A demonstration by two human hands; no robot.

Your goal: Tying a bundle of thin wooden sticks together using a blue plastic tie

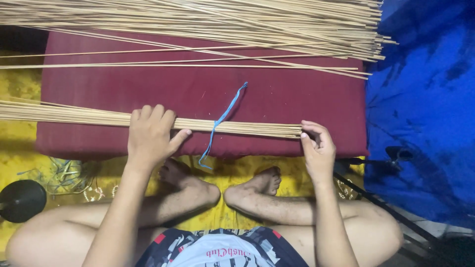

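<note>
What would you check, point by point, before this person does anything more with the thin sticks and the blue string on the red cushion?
1. Left hand rests flat on the bundle of thin pale sticks: ok.
2. Right hand meets the stick ends, and the ends look level: ok.
3. Thin blue string crosses the bundle: ok; whether it runs beneath or is knotted: cannot tell.
4. Both string ends lie free, one on the dark red cushion, one hanging over its front edge: ok.
5. Bundle lies apart from the big loose pile of pale sticks behind: ok.
</note>
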